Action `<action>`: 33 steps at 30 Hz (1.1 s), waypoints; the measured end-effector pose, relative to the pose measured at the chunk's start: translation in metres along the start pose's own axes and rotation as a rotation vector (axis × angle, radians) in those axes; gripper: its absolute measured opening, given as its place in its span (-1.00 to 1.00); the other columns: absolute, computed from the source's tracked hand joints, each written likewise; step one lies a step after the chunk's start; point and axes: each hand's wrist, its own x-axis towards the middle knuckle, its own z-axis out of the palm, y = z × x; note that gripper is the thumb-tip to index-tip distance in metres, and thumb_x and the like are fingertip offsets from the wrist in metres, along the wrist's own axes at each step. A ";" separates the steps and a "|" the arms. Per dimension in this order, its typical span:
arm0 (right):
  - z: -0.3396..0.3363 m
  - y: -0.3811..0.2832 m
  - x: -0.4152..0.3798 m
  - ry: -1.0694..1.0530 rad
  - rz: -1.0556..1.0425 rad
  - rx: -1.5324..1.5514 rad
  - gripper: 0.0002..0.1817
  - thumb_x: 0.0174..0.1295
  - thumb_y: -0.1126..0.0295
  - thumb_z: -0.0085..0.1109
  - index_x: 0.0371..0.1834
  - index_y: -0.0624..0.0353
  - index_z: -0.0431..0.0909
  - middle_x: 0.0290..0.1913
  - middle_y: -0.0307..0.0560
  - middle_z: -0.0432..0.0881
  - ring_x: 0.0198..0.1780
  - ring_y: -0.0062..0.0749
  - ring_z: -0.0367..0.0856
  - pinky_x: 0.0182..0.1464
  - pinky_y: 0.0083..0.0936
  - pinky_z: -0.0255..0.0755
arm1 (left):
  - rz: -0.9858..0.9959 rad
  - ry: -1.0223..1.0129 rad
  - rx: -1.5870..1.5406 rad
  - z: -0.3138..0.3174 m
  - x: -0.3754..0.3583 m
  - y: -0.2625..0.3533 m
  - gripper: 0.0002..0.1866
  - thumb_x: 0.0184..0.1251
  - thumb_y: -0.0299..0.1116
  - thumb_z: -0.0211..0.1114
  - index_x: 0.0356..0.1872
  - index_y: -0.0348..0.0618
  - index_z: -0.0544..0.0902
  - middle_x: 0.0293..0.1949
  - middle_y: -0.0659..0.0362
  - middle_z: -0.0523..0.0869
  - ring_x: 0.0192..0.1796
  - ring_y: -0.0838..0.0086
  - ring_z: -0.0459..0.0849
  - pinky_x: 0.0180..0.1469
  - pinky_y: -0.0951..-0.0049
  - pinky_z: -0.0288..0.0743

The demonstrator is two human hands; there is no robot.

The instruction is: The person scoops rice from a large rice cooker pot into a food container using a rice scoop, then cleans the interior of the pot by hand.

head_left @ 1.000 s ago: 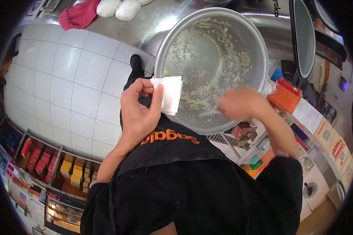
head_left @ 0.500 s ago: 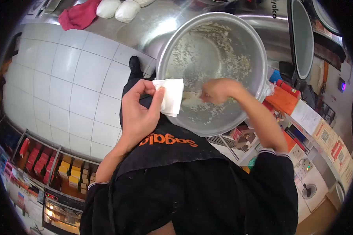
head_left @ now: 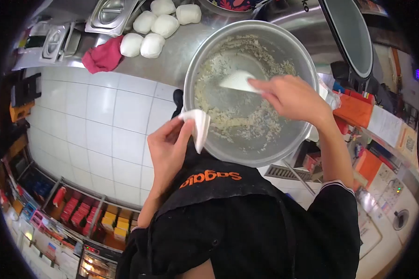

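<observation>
A large metal pot (head_left: pixel 191 79) sits in front of me, with cooked rice (head_left: pixel 260 123) stuck in clumps and loose grains to its bottom and wall. Inside it, my right hand (head_left: pixel 300 100) grips a white rice paddle (head_left: pixel 237 82), the blade pointing left above the pot's bottom. The paddle's handle is mostly hidden in my fingers. At the pot's near left rim, my left hand (head_left: pixel 166 144) pinches a folded white paper (head_left: pixel 200 125) between thumb and fingers. Whether the paper holds anything cannot be seen.
Several white rounded bundles (head_left: pixel 165 25) lie on the steel counter (head_left: pixel 172 58) beside a dark red cloth (head_left: pixel 102 56). Lidded steel pans (head_left: pixel 109 16) stand at the upper left. A large raised lid (head_left: pixel 351 37) is right of the pot. Shelves with boxes (head_left: pixel 109 219) line the lower left.
My right hand has moved up and right inside the pot, and the paddle blade now shows clearly. My left hand's paper has tilted to a narrower angle. The view has shifted, showing more counter.
</observation>
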 end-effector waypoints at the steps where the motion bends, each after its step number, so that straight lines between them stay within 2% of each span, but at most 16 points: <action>1: 0.000 -0.006 -0.001 0.015 0.001 0.019 -0.64 0.28 0.35 0.06 0.14 0.07 0.56 -0.36 0.13 0.61 -0.29 0.11 0.58 -0.17 -0.11 0.44 | -0.014 0.002 0.095 0.002 0.003 0.008 -0.75 0.29 -0.51 0.33 -0.10 -0.52 0.63 -0.30 0.12 0.72 -0.25 0.62 0.66 -0.21 0.61 0.56; 3: -0.006 -0.026 0.004 0.272 0.049 -0.099 -0.65 0.25 0.42 0.00 0.10 0.08 0.57 -0.39 0.10 0.65 -0.31 0.07 0.66 -0.25 -0.10 0.53 | 0.034 -0.002 0.105 0.009 0.008 0.001 -0.71 0.31 -0.48 0.32 -0.06 -0.52 0.61 -0.26 0.10 0.71 -0.25 0.60 0.65 -0.23 0.59 0.56; 6: -0.017 -0.047 -0.003 0.351 0.083 -0.121 -0.65 0.22 0.44 0.01 0.08 0.09 0.58 -0.44 0.11 0.64 -0.38 0.06 0.66 -0.35 -0.12 0.54 | 0.079 -0.050 0.131 0.013 0.010 -0.006 -0.72 0.34 -0.47 0.28 -0.04 -0.51 0.59 -0.23 0.16 0.68 -0.22 0.65 0.58 -0.22 0.64 0.49; 8: -0.007 -0.055 0.014 0.392 0.097 -0.141 -0.66 0.21 0.44 0.02 0.05 0.09 0.59 -0.45 0.10 0.64 -0.38 0.05 0.66 -0.36 -0.13 0.54 | 0.230 -0.066 0.133 0.012 0.010 -0.011 -0.83 0.35 -0.55 0.24 -0.14 -0.48 0.60 -0.30 0.29 0.52 -0.27 0.72 0.50 -0.27 0.72 0.43; 12: 0.013 -0.035 0.049 0.509 0.020 -0.149 -0.69 0.18 0.43 0.00 -0.04 0.12 0.62 -0.47 0.09 0.64 -0.40 -0.02 0.68 -0.41 -0.18 0.53 | 0.243 -0.022 0.109 0.014 0.013 -0.004 -0.88 0.36 -0.55 0.22 -0.24 -0.46 0.59 -0.27 0.26 0.50 -0.27 0.72 0.48 -0.26 0.73 0.39; 14: -0.005 -0.042 0.031 0.501 0.001 -0.183 -0.71 0.20 0.42 -0.02 -0.06 0.13 0.62 -0.47 0.08 0.64 -0.40 -0.03 0.68 -0.41 -0.17 0.53 | 0.291 -0.045 0.262 0.014 0.009 -0.013 -0.89 0.37 -0.55 0.20 -0.28 -0.44 0.58 -0.25 0.23 0.49 -0.29 0.71 0.47 -0.27 0.70 0.38; 16: -0.014 -0.050 0.035 0.485 -0.035 -0.214 -0.72 0.22 0.41 -0.04 -0.07 0.14 0.62 -0.47 0.08 0.64 -0.40 -0.04 0.68 -0.41 -0.17 0.53 | 0.302 -0.048 0.067 0.014 0.011 -0.020 -0.89 0.36 -0.54 0.21 -0.31 -0.42 0.57 -0.30 0.25 0.48 -0.33 0.71 0.44 -0.33 0.69 0.33; 18: -0.011 -0.054 0.048 0.513 0.093 -0.311 -0.60 0.18 0.44 0.03 0.11 -0.05 0.59 -0.40 -0.01 0.59 -0.32 -0.08 0.65 -0.33 -0.19 0.52 | 0.307 -0.011 0.287 0.016 0.011 -0.011 -0.88 0.35 -0.52 0.23 -0.34 -0.41 0.55 -0.36 0.27 0.46 -0.34 0.72 0.42 -0.37 0.68 0.30; 19: -0.008 -0.051 0.048 0.508 0.089 -0.315 -0.60 0.18 0.44 0.03 0.11 -0.05 0.59 -0.40 -0.01 0.59 -0.32 -0.08 0.65 -0.33 -0.19 0.52 | 0.301 -0.001 0.079 0.018 0.014 -0.007 -0.87 0.36 -0.51 0.23 -0.34 -0.41 0.57 -0.40 0.29 0.46 -0.35 0.73 0.42 -0.37 0.69 0.30; 21: -0.014 -0.041 0.057 0.680 0.055 -0.249 -0.78 0.26 0.39 -0.02 -0.18 0.17 0.61 -0.47 0.11 0.62 -0.37 0.00 0.67 -0.35 -0.09 0.52 | 0.334 0.005 0.111 0.018 0.015 -0.020 -0.88 0.36 -0.51 0.23 -0.31 -0.41 0.58 -0.39 0.28 0.46 -0.34 0.73 0.43 -0.36 0.68 0.33; 22: -0.019 -0.040 0.055 0.695 0.042 -0.251 -0.78 0.26 0.39 -0.02 -0.18 0.17 0.61 -0.47 0.11 0.62 -0.37 0.00 0.67 -0.35 -0.09 0.52 | 0.341 0.003 0.152 0.017 0.014 -0.026 -0.88 0.37 -0.51 0.22 -0.29 -0.42 0.60 -0.39 0.28 0.46 -0.34 0.73 0.45 -0.35 0.68 0.35; 23: -0.023 -0.037 0.049 0.656 0.040 -0.107 -0.77 0.29 0.40 -0.03 -0.11 0.19 0.60 -0.49 0.07 0.59 -0.42 -0.07 0.64 -0.38 -0.17 0.47 | 0.270 -0.028 0.057 0.017 0.014 -0.027 -0.84 0.36 -0.50 0.24 -0.16 -0.42 0.65 -0.34 0.25 0.59 -0.34 0.73 0.50 -0.33 0.68 0.39; 25: -0.029 -0.028 0.032 0.612 0.037 0.028 -0.75 0.33 0.40 -0.03 -0.05 0.21 0.58 -0.51 0.03 0.56 -0.46 -0.14 0.60 -0.41 -0.25 0.42 | 0.154 -0.074 0.026 0.017 0.005 -0.013 -0.81 0.35 -0.50 0.25 -0.12 -0.43 0.65 -0.33 0.23 0.64 -0.33 0.73 0.54 -0.32 0.69 0.42; 27: -0.030 -0.020 0.018 0.238 0.110 0.404 -0.74 0.35 0.31 -0.08 -0.23 0.29 0.53 -0.40 0.21 0.59 -0.31 0.14 0.59 -0.26 -0.10 0.40 | -0.025 -0.203 0.126 0.007 0.000 -0.011 -0.75 0.34 -0.47 0.28 -0.05 -0.42 0.67 -0.36 0.20 0.74 -0.36 0.73 0.61 -0.31 0.68 0.49; 30: -0.007 -0.022 0.007 0.094 0.116 0.573 -0.73 0.36 0.30 -0.07 -0.27 0.30 0.52 -0.42 0.23 0.58 -0.28 0.18 0.56 -0.23 -0.13 0.38 | -0.204 -0.581 0.280 -0.007 -0.006 -0.007 -0.78 0.31 -0.43 0.31 -0.15 -0.41 0.71 -0.42 0.23 0.72 -0.40 0.71 0.57 -0.37 0.68 0.43; 33: 0.007 -0.028 -0.007 0.193 0.061 0.446 -0.76 0.36 0.33 -0.06 -0.23 0.30 0.52 -0.44 0.23 0.56 -0.33 0.16 0.55 -0.26 -0.12 0.37 | -0.102 -0.394 0.624 -0.035 0.011 0.016 -0.77 0.34 -0.36 0.30 -0.35 -0.38 0.72 -0.51 0.24 0.69 -0.42 0.70 0.55 -0.40 0.63 0.40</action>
